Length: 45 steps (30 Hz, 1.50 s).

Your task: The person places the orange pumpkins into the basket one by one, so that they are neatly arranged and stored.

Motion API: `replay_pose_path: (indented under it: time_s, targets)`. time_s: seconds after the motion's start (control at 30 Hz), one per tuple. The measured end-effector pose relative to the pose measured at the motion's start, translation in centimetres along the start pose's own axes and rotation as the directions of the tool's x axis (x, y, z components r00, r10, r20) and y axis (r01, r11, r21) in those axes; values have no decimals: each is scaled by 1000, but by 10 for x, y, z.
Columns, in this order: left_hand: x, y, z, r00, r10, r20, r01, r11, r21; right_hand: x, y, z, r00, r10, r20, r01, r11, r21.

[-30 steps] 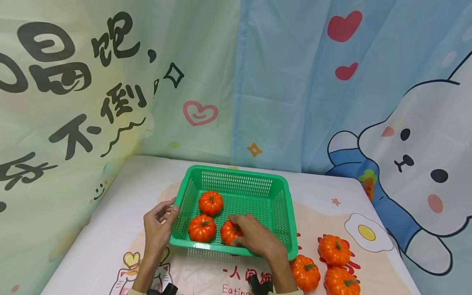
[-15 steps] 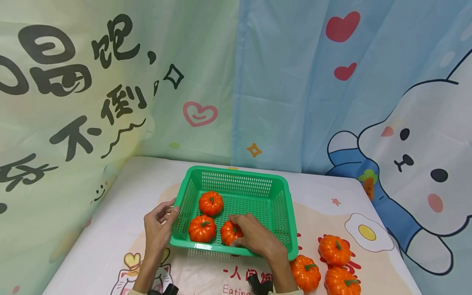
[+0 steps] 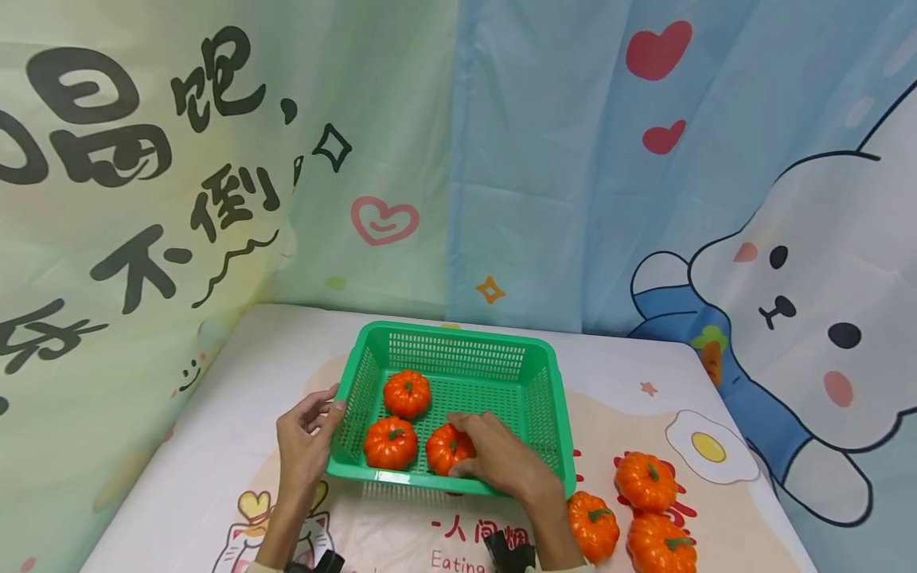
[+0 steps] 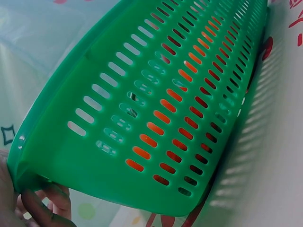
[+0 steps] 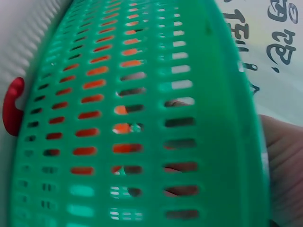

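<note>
A green plastic basket (image 3: 458,481) with slotted walls stands on the table. My left hand (image 3: 304,442) holds its left rim, and in the left wrist view the fingers (image 4: 47,208) curl at the basket's corner. Inside the basket, toward the front, my right hand (image 3: 509,461) grips a small glossy orange pumpkin (image 3: 446,450), with thumb and fingers on its right side. Left of it sit another pumpkin (image 3: 390,443) and one farther back (image 3: 407,394). The basket wall (image 5: 222,118) hides most of the right hand in the right wrist view.
Right of the basket, a pumpkin (image 3: 593,527) lies close to its front corner. Two more, a rear pumpkin (image 3: 646,481) and a front pumpkin (image 3: 661,545), lie farther right. Behind the table hangs a printed curtain (image 3: 519,159).
The head view has shifted slightly. My right hand has moved a little to the right against the basket, and more of the pumpkin at its fingers shows. The left hand stays on the rim.
</note>
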<state>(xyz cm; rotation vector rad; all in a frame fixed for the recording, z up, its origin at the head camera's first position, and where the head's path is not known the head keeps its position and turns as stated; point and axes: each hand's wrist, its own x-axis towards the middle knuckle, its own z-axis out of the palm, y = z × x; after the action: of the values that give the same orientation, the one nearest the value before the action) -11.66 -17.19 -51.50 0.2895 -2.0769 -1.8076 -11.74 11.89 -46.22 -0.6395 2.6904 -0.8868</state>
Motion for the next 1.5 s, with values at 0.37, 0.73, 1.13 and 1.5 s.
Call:
replay_pose_path:
  time_s: [0.37, 0.73, 1.13, 1.5]
  targets:
    - [-1, 1, 0, 1000, -2, 5, 2, 1000, -15, -19, -7, -23, 998, 57, -33, -56, 998, 40]
    - [-1, 3, -1, 1000, -11, 7, 11, 1000, -16, -40, -3, -47, 980, 156, -124, -155, 988, 19]
    - [0, 3, 0, 1000, -22, 0, 22, 1000, 1, -57, 23, -67, 964, 186, -190, -187, 982, 15]
    - [0, 3, 0, 1000, -14, 0, 14, 1000, 10, -77, 42, -80, 937, 227, -265, -236, 972, -3]
